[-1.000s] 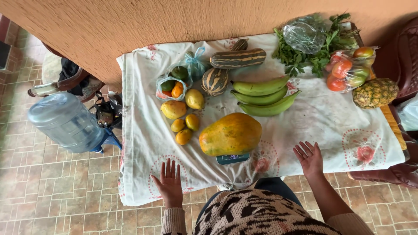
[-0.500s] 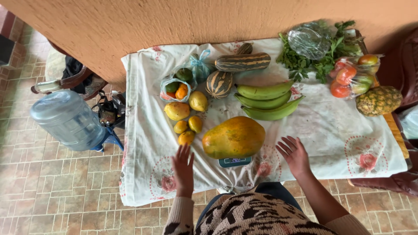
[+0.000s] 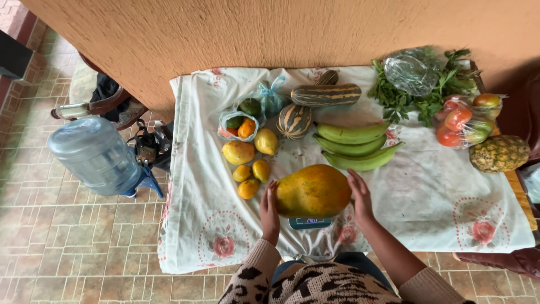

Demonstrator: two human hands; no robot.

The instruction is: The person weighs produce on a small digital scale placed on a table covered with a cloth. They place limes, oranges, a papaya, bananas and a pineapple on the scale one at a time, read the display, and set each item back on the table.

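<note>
Smooth, matt yellow-orange skin on the papaya (image 3: 313, 191), thin printed cotton cloth (image 3: 427, 186) over the table, crinkly clear plastic bag (image 3: 464, 121) round glossy tomatoes, rough scaly rind on the pineapple (image 3: 499, 153), translucent blue plastic water jug (image 3: 95, 156), coarse plastered wall (image 3: 253, 34).

The large oval papaya (image 3: 313, 191), yellow-orange with green patches, lies on its side atop a small scale (image 3: 310, 222) near the surface's front edge.

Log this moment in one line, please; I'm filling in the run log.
left hand: on papaya's left end | right hand: on its right end | papaya: on scale | table
</note>
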